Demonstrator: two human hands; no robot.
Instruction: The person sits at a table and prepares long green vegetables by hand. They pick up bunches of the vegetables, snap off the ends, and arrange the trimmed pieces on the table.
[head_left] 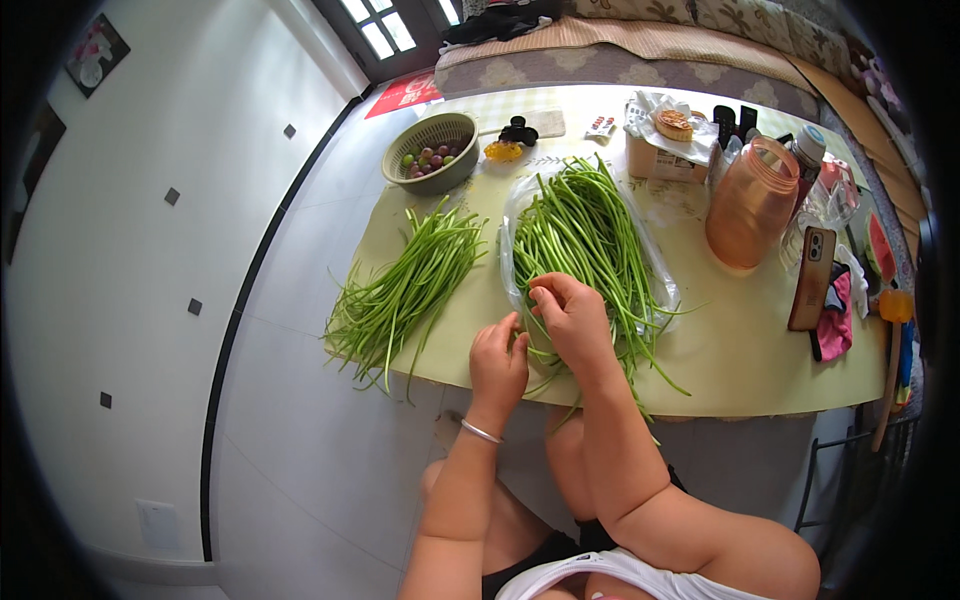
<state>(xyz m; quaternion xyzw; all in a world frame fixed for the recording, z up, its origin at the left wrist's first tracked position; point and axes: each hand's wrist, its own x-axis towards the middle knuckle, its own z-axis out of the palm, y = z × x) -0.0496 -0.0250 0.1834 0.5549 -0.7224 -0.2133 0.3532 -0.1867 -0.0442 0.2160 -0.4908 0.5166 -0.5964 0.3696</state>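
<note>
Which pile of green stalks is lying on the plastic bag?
The right pile of long green stalks, under both hands, lies on the clear plastic bag; the left pile lies on the bare table.

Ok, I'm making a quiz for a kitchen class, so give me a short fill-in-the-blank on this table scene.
1. Both hands, the left hand and the right hand, work at the pile of green stems lying on a clear ____ sheet.
2. The second bundle lies to the person's ____ of that pile.
3. The basket holds ____.

Missing words: plastic; left; grapes
</note>
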